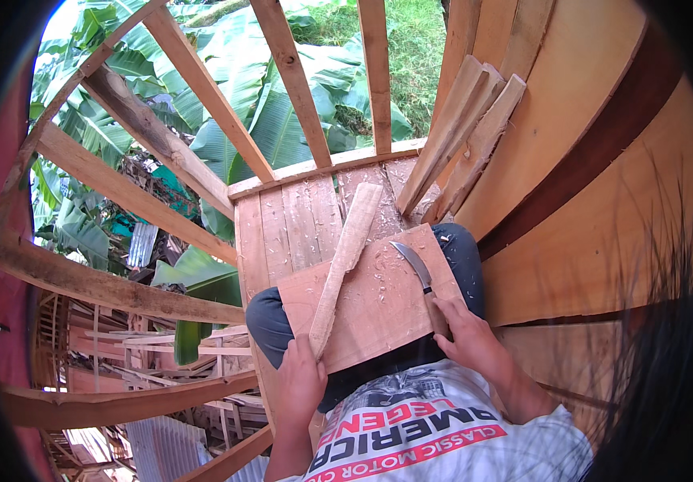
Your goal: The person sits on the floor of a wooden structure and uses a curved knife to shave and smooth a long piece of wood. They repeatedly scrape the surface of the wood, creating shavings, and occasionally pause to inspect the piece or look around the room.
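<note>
A flat wooden board (378, 313) lies across my lap, sprinkled with small shavings. My left hand (301, 381) is closed around the near end of a pale wooden stick (345, 257). The stick slants over the board, its wider far end reaching past the far edge, with a notch cut in its right side. In my right hand (468, 333), at the board's right edge, is a knife (419, 265) with a curved metal blade and a brown handle. The blade points away from me and toward the left, apart from the stick.
Shavings dot the plank floor (302, 225) ahead. Several rough wood pieces (475, 136) lean against the plank wall (587, 185) at the right. Wooden railing slats (294, 80) close off the front and left, with banana leaves (238, 104) behind them. Corrugated sheets (165, 446) lie below left.
</note>
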A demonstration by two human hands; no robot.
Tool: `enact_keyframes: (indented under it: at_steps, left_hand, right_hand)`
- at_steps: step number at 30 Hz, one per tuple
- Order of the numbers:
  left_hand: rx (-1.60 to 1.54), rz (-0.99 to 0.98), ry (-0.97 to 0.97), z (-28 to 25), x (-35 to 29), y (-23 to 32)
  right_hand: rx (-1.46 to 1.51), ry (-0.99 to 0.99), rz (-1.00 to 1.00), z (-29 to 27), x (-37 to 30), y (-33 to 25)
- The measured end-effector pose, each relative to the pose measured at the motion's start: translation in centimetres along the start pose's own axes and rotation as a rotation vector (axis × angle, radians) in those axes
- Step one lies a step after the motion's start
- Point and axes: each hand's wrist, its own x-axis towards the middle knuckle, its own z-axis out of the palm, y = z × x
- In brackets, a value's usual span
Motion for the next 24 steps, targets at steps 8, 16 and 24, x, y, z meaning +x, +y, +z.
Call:
enact_keyframes:
  at_steps: [8, 16, 24]
  left_hand:
    - [0.116, -0.097, -0.145, 1.6, -0.7, 0.0]
    - [0.359, -0.058, -0.021, 1.9, -2.9, -2.7]
    - [0.357, -0.061, -0.12, -0.8, -0.5, -2.0]
  right_hand:
    - [0.099, 0.06, -0.049, -1.4, 0.4, -1.0]
    - [-0.006, 0.074, -0.124, -1.1, 2.6, -2.1]
    - [-0.018, 0.065, 0.089, -1.9, -0.8, -0.7]
